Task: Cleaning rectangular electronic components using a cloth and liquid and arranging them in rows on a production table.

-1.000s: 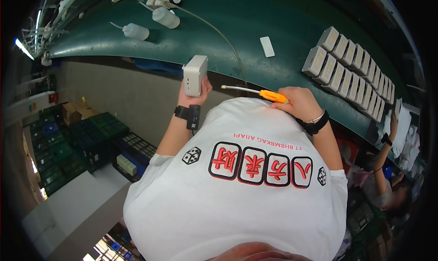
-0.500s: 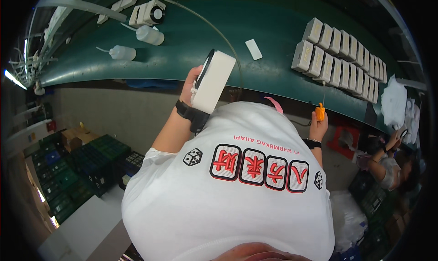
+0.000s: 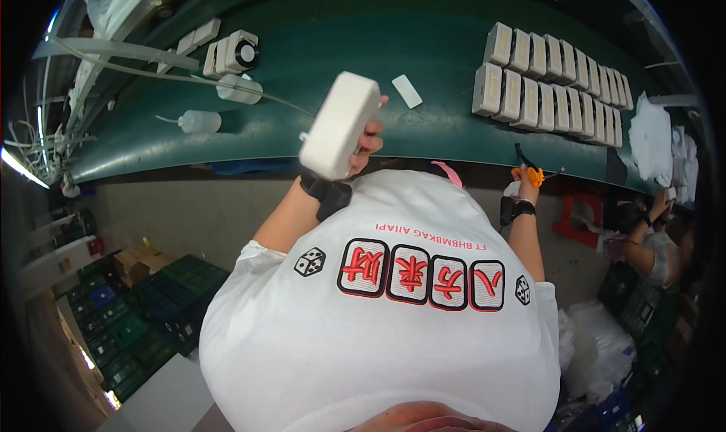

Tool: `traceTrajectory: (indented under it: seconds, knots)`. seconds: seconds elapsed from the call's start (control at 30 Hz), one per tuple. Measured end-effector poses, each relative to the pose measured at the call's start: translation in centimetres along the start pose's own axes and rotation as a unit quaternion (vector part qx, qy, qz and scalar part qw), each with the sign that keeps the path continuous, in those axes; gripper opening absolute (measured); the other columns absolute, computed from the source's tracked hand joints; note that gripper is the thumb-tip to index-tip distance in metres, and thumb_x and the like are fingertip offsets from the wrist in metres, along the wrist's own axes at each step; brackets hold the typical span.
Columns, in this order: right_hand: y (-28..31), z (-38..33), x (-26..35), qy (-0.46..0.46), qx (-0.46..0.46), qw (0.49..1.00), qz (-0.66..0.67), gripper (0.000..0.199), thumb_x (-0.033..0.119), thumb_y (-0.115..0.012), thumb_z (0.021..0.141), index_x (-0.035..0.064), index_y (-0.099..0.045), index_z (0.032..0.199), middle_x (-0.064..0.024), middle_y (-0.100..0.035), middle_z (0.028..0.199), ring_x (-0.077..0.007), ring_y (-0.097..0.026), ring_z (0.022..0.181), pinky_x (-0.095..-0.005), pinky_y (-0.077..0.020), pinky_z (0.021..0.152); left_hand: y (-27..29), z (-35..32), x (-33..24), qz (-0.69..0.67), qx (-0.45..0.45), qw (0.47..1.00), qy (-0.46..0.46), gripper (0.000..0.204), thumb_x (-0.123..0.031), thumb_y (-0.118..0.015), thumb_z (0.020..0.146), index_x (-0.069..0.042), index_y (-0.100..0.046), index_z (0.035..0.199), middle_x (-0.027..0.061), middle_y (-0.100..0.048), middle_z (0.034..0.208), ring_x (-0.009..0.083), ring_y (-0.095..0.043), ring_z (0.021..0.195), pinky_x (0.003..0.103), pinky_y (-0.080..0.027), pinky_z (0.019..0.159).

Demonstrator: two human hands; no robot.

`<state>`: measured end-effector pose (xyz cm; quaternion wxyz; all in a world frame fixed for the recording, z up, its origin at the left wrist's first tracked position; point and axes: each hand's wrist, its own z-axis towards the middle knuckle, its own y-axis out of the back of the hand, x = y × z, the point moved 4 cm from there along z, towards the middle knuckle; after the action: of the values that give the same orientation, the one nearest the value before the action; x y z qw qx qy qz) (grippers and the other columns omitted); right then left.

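My left hand (image 3: pixel 367 146) grips a white box-shaped device (image 3: pixel 340 122) with rounded edges, held up in front of the table's near edge. Its fingers wrap round the right side, and its plain white face shows. By the table edge on the right, my right hand (image 3: pixel 527 188) is closed on an orange and black hand tool (image 3: pixel 535 176) with a thin tip pointing right. Whether it is an air blow gun, I cannot tell. A small white rectangular piece (image 3: pixel 407 92) lies on the green table (image 3: pixel 363 54) beyond the held device.
Rows of similar white devices (image 3: pixel 538 103) stand at the right of the table. Two squeeze bottles (image 3: pixel 200 121) and a few devices (image 3: pixel 229 54) sit at the left. A thin hose (image 3: pixel 189 79) crosses there. White bags (image 3: pixel 652 141) lie far right, near another person (image 3: pixel 652 250).
The device in my left hand has turned, hiding its dark round face and showing a plain white one. The tool in my right hand has swung from pointing away to pointing right.
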<state>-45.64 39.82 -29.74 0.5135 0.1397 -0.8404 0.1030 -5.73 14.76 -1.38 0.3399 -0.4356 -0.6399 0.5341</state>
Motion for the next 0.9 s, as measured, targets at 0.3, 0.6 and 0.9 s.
traceTrajectory:
  seconds: [0.3, 0.6, 0.9]
  knots:
    - [2.0, -1.3, -2.6, -0.140, 0.008, 0.978, -0.156, 0.026, 0.026, -0.073, 0.087, 0.0044, -0.064, 0.100, -0.0050, -0.064, 0.083, -0.0112, -0.053, 0.059, -0.0231, -0.0410, 0.052, -0.8, 1.8, -1.1, -0.405, 0.191, 0.889, 0.101, 0.057, -0.024, -0.051, 0.098, -0.001, -0.028, 0.145, 0.0128, -0.051, 0.089, 0.0195, -0.061, 0.072, 0.032, -0.057, 0.049]
    - [-5.5, -12.4, 8.5, -0.062, 0.230, 0.934, -0.266, 0.017, 0.020, -0.071, 0.087, 0.0058, -0.065, 0.095, 0.0005, -0.059, 0.075, -0.0091, -0.052, 0.063, -0.0239, -0.0408, 0.055, -0.7, 4.0, -1.6, -0.400, 0.157, 0.895, 0.122, 0.055, -0.023, -0.051, 0.097, -0.002, -0.031, 0.144, 0.0119, -0.050, 0.092, 0.0188, -0.060, 0.078, 0.033, -0.059, 0.057]
    - [-15.7, -27.3, 29.6, 0.425, 0.278, 0.781, -0.364, 0.048, 0.008, -0.077, 0.071, 0.0031, -0.060, 0.116, -0.0120, -0.057, 0.128, -0.0222, -0.064, 0.082, -0.0270, -0.0502, 0.074, -2.1, 12.0, 0.7, -0.033, -0.100, 0.991, 0.086, 0.053, -0.029, -0.053, 0.098, -0.003, -0.036, 0.141, 0.0132, -0.052, 0.117, 0.0255, -0.059, 0.104, 0.043, -0.052, 0.090]
